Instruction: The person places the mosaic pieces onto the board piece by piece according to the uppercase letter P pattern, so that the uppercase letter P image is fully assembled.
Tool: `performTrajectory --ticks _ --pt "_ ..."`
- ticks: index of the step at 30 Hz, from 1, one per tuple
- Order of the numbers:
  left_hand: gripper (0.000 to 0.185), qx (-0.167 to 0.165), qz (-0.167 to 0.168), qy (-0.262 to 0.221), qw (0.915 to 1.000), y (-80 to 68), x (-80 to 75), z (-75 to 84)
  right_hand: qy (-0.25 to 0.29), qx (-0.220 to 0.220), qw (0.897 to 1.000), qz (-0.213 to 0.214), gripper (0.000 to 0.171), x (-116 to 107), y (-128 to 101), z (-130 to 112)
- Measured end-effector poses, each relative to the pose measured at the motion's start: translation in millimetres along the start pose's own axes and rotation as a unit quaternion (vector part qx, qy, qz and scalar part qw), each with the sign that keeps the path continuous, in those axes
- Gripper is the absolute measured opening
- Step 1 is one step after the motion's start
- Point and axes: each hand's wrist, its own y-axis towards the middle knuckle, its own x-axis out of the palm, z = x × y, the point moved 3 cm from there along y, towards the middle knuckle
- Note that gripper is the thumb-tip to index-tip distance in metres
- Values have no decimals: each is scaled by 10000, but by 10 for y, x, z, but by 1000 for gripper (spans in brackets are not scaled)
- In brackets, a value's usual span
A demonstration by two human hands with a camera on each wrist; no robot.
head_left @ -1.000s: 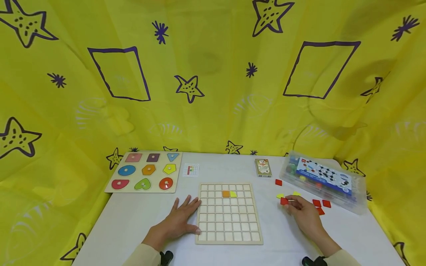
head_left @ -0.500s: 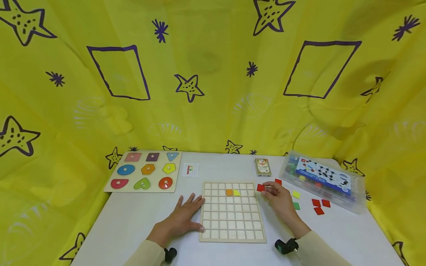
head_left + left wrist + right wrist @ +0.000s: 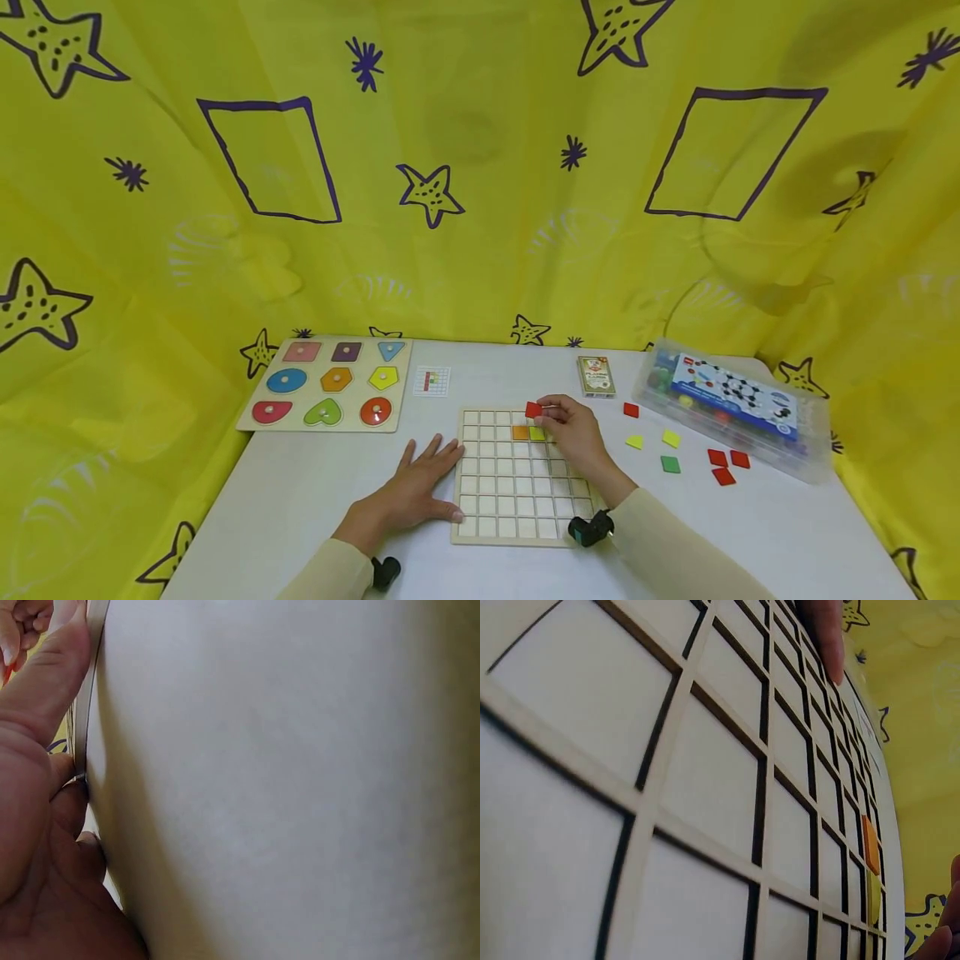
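A wooden grid board (image 3: 517, 492) lies on the white table, with an orange tile (image 3: 520, 432) and a yellow tile (image 3: 537, 433) in its second row. My right hand (image 3: 573, 433) hovers over the board's far edge and pinches a red square tile (image 3: 533, 409) above the top row. My left hand (image 3: 416, 492) lies flat on the table, fingers straight, against the board's left edge. The right wrist view looks low across the grid board (image 3: 705, 795), showing the orange tile (image 3: 869, 844). The left wrist view shows my left hand (image 3: 37, 795) against the white tabletop.
Loose tiles lie right of the board: red (image 3: 631, 409), yellow (image 3: 671, 438), green (image 3: 670, 464) and more red ones (image 3: 723, 465). A clear plastic box (image 3: 731, 404), a card pack (image 3: 596, 376), a small pattern card (image 3: 431, 381) and a shape puzzle board (image 3: 326, 385) stand farther back.
My right hand has carried the red tile leftwards from the loose tiles to above the board's top row. The left hand has stayed beside the board.
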Motion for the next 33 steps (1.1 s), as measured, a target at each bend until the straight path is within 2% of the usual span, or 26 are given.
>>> performTrajectory --ticks 10,24,33 --pt "105 -58 -20 -21 10000 2 0 3 -199 -38 9997 -135 21 268 75 13" --pt "105 -186 -81 -24 9998 5 2 23 -524 -346 9977 -269 19 405 87 64" --pt "105 -229 -89 -40 9997 -2 -5 36 -1197 -525 9907 -386 20 487 77 71"
